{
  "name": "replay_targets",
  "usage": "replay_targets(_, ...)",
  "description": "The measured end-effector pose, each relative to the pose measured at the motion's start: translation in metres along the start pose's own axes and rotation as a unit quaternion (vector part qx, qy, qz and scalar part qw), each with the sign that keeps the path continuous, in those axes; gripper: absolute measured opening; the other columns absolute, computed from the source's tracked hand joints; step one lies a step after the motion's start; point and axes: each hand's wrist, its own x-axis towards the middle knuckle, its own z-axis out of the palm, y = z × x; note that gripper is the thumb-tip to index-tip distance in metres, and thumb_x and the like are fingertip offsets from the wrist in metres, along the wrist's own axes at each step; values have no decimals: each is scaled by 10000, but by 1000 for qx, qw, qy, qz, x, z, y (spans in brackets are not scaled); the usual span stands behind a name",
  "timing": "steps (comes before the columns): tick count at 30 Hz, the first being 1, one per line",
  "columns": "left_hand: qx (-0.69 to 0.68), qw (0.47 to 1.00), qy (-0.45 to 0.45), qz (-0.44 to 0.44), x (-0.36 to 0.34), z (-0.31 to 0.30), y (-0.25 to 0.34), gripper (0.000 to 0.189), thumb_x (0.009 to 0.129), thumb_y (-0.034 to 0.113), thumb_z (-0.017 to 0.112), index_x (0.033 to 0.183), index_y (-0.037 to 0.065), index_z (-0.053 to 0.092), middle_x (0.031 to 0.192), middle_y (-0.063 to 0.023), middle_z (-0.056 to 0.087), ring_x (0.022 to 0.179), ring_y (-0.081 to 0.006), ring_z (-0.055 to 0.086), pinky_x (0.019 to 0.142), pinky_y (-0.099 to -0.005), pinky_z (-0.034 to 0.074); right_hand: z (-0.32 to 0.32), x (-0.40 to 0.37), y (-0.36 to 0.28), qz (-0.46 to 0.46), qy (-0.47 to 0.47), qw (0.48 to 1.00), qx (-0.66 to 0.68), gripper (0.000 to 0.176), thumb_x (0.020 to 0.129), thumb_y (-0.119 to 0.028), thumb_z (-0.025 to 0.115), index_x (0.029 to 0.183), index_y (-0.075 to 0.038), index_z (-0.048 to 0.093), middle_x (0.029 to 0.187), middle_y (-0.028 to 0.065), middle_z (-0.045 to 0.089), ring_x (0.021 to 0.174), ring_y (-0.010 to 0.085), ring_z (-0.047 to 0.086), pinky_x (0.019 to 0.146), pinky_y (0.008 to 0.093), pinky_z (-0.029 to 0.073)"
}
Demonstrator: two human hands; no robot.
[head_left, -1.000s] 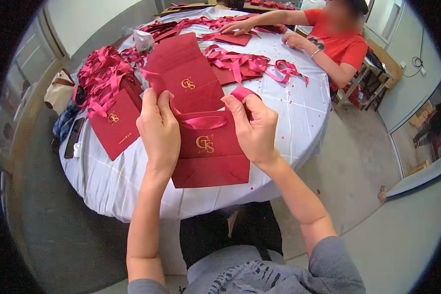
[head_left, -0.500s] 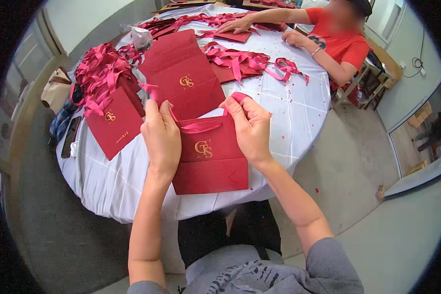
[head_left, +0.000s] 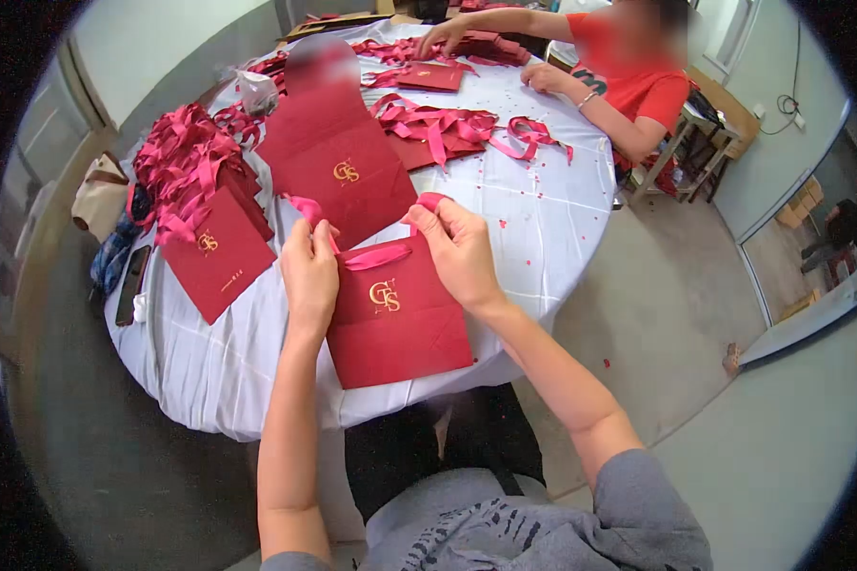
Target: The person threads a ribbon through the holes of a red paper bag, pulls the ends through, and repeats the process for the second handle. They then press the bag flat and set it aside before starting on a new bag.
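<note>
A dark red paper gift bag [head_left: 405, 338] with gold lettering lies flat at the near edge of the table. A pink ribbon [head_left: 379, 257] runs across its top edge. At the bag's upper left, my left hand [head_left: 310, 276] is closed on one end of the ribbon, with a loose tail sticking up beyond the fingers. My right hand [head_left: 461, 255] pinches the other ribbon end at the upper right corner, a loop showing over the fingers. Just beyond lies a larger red bag [head_left: 338, 157], its lettering facing me.
Left are ribboned bags in a heap [head_left: 186, 157], a red bag [head_left: 217, 255], a phone [head_left: 133, 285] and a cream pouch [head_left: 101, 195]. More bags and ribbons [head_left: 438, 124] lie farther back. Across the white-covered table [head_left: 543, 228], a person in a red shirt [head_left: 628, 95] reaches over bags.
My view has shifted slightly, while both hands keep their hold on the ribbon. The other person's reaching hand has moved off a red bag, farther back.
</note>
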Motion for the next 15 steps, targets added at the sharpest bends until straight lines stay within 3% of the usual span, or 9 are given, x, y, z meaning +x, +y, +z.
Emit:
replay_targets(3,97,992,-27,70,-1,-9,-7,228,904,170,513,870,-51,552,716,-198,596,647,-313,576,613,-389,436,-11,-1,-2,31,-27,999,-29,188,906,-144,545,897,32,610,702,66,615,648,97,557,577,262,435)
replay_targets(4,117,992,-51,-6,-11,-20,22,253,905,189,520,971,-54,533,779,-211,598,714,-356,571,655,-405,439,-14,0,-6,43,-28,998,-46,188,907,-145,546,891,25,626,696,27,597,638,69,516,565,238,414)
replay_targets(6,198,976,15,92,-27,-31,42,302,899,196,535,1066,-53,496,873,-217,595,770,-353,571,684,-395,439,-19,5,-16,50,-18,996,-66,191,908,-145,548,885,18,643,689,-11,579,628,41,476,553,214,394)
replay_targets(7,199,978,-15,69,-38,-38,68,328,887,166,556,1124,-48,477,928,-206,592,833,-328,581,720,-383,446,-20,7,-22,26,5,996,-84,185,903,-139,546,894,16,646,675,-10,572,614,40,472,536,218,390)
replay_targets(9,41,988,-114,92,-59,-44,94,380,876,154,577,1171,-51,454,962,-201,594,903,-303,583,783,-371,445,-21,12,-45,-6,38,992,-120,178,894,-127,539,916,13,646,627,7,545,587,46,470,509,236,386)
replay_targets(10,13,978,-172,116,-66,-42,101,462,874,162,586,1248,-44,412,1077,-232,566,1032,-316,549,887,-364,415,-17,15,-59,-77,77,986,-128,165,856,-141,564,779,1,598,635,203,557,527,289,560,491,362,410)
replay_targets(11,8,964,-218,150,-73,-39,103,607,845,209,631,1322,-35,344,1254,-250,464,1168,-335,463,981,-361,351,-15,14,-69,-50,52,988,-139,145,878,-113,557,851,12,624,639,96,568,564,109,503,517,292,411)
replay_targets(13,-8,952,-236,193,-79,-29,107,920,712,232,762,1390,-40,202,1388,-220,330,1271,-307,352,1046,-369,277,-2,17,-94,-181,80,972,-129,170,837,-142,597,772,14,577,658,166,535,600,259,564,532,360,418)
replay_targets(15,-101,949,-264,138,-83,-24,91,946,611,192,837,1341,-32,279,1298,-179,427,1207,-260,403,1027,-365,289,8,16,-110,-238,73,948,-196,204,818,-184,590,729,-3,560,714,170,530,683,336,537,604,434,427)
